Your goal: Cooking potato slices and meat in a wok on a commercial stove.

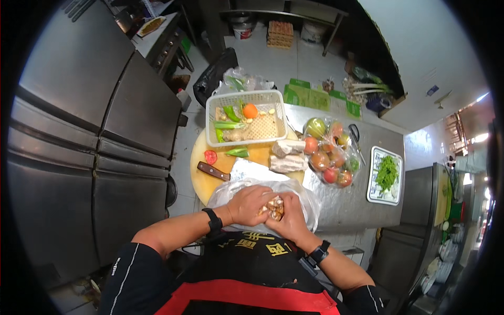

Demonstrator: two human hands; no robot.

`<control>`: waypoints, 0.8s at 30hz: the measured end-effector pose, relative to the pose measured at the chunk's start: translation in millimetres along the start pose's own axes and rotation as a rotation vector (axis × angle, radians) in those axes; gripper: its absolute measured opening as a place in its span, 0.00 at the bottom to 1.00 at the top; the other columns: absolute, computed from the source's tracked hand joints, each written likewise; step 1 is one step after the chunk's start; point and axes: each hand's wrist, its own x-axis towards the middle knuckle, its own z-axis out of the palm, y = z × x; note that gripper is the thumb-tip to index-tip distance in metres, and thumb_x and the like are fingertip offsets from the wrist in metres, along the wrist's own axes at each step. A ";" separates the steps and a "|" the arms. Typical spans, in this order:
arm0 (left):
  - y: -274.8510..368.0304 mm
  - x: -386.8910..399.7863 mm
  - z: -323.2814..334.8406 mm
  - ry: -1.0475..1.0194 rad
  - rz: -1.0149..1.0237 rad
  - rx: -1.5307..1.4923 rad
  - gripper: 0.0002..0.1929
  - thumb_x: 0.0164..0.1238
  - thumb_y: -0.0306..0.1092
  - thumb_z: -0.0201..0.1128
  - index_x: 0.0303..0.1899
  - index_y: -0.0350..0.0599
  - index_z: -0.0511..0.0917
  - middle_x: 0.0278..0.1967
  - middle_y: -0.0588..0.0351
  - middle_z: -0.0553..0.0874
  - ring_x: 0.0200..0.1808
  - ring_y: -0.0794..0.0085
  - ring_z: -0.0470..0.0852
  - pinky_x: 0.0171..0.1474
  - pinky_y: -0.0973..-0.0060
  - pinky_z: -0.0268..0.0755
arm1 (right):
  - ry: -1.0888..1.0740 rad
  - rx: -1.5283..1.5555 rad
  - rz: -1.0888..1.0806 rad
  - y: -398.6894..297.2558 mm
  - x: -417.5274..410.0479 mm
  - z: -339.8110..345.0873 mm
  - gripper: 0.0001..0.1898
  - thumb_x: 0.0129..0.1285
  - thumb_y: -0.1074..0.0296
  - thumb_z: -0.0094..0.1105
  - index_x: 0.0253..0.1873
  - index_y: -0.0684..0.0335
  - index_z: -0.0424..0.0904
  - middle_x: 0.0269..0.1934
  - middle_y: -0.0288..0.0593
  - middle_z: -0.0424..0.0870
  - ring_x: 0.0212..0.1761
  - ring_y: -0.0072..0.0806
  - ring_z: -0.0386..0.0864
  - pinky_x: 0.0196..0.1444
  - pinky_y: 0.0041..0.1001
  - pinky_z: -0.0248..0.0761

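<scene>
Close to my apron, my left hand (252,204) and my right hand (290,220) grip a bunch of small knobbly brown-and-white pieces (275,207) from either side. Their exact kind cannot be made out. A clear plastic bag (309,201) spreads around and beneath both hands. Just beyond it, a cleaver (214,171) with a brown wooden handle lies on the round yellow cutting board (200,185), its blade partly under the bag. Two pale blocks of meat (288,162) rest right of the blade. A cut red tomato piece (210,157) and a green vegetable piece (238,152) lie near the basket.
A white plastic basket (246,94) holding a carrot piece, green peppers and ginger sits across the board's far side. Bagged tomatoes (330,161), black-handled scissors (354,134) and a tray of chopped greens (387,175) stand rightward on the steel table (342,212). Steel refrigerator doors (134,197) rise at left.
</scene>
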 end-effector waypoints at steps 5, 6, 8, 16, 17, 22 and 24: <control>-7.1 4.7 11.3 -0.017 -0.023 -0.041 0.28 0.48 0.33 0.66 0.56 0.42 0.75 0.49 0.45 0.81 0.49 0.49 0.81 0.54 0.61 0.75 | 0.036 0.177 -0.037 25.0 3.6 11.5 0.36 0.41 0.62 0.72 0.58 0.66 0.70 0.60 0.64 0.68 0.62 0.56 0.69 0.63 0.41 0.67; -9.6 7.8 9.7 -0.020 0.001 -0.054 0.27 0.49 0.33 0.65 0.56 0.42 0.75 0.49 0.45 0.81 0.49 0.49 0.81 0.54 0.61 0.75 | 0.014 0.211 -0.013 27.6 6.2 10.6 0.35 0.41 0.63 0.72 0.58 0.66 0.70 0.61 0.62 0.68 0.63 0.55 0.69 0.64 0.40 0.66; -9.5 11.8 4.1 -0.047 0.029 -0.102 0.27 0.52 0.31 0.64 0.58 0.41 0.73 0.50 0.44 0.81 0.50 0.48 0.81 0.54 0.59 0.76 | -0.003 0.210 -0.014 30.6 5.7 7.5 0.36 0.41 0.63 0.72 0.58 0.66 0.70 0.60 0.61 0.68 0.63 0.55 0.69 0.64 0.40 0.65; 2.2 13.1 -39.7 -0.150 0.011 -0.165 0.26 0.58 0.32 0.66 0.59 0.38 0.72 0.59 0.40 0.76 0.61 0.47 0.74 0.63 0.58 0.67 | -0.152 0.165 -0.085 19.5 18.2 -22.3 0.38 0.49 0.59 0.74 0.64 0.66 0.68 0.63 0.61 0.67 0.66 0.53 0.68 0.67 0.38 0.64; 7.5 13.3 -50.3 -0.180 0.030 -0.080 0.26 0.59 0.33 0.66 0.59 0.38 0.72 0.61 0.41 0.74 0.63 0.48 0.72 0.64 0.58 0.66 | -0.152 0.162 -0.090 19.4 16.8 -27.9 0.38 0.49 0.59 0.74 0.64 0.66 0.68 0.63 0.61 0.67 0.66 0.53 0.68 0.67 0.38 0.64; 1.4 4.0 -73.0 -0.152 -0.234 0.072 0.21 0.55 0.33 0.70 0.50 0.38 0.78 0.39 0.45 0.81 0.46 0.52 0.80 0.51 0.61 0.73 | -0.104 0.135 0.093 13.4 12.3 -71.5 0.26 0.56 0.66 0.70 0.59 0.66 0.74 0.54 0.53 0.79 0.55 0.43 0.79 0.55 0.35 0.73; -1.6 -4.6 -67.5 -0.134 -0.212 0.088 0.19 0.56 0.32 0.69 0.49 0.38 0.78 0.38 0.46 0.81 0.44 0.52 0.81 0.49 0.61 0.74 | -0.044 0.116 0.109 19.5 5.4 -82.2 0.23 0.56 0.66 0.71 0.55 0.67 0.77 0.51 0.53 0.81 0.52 0.44 0.81 0.51 0.35 0.75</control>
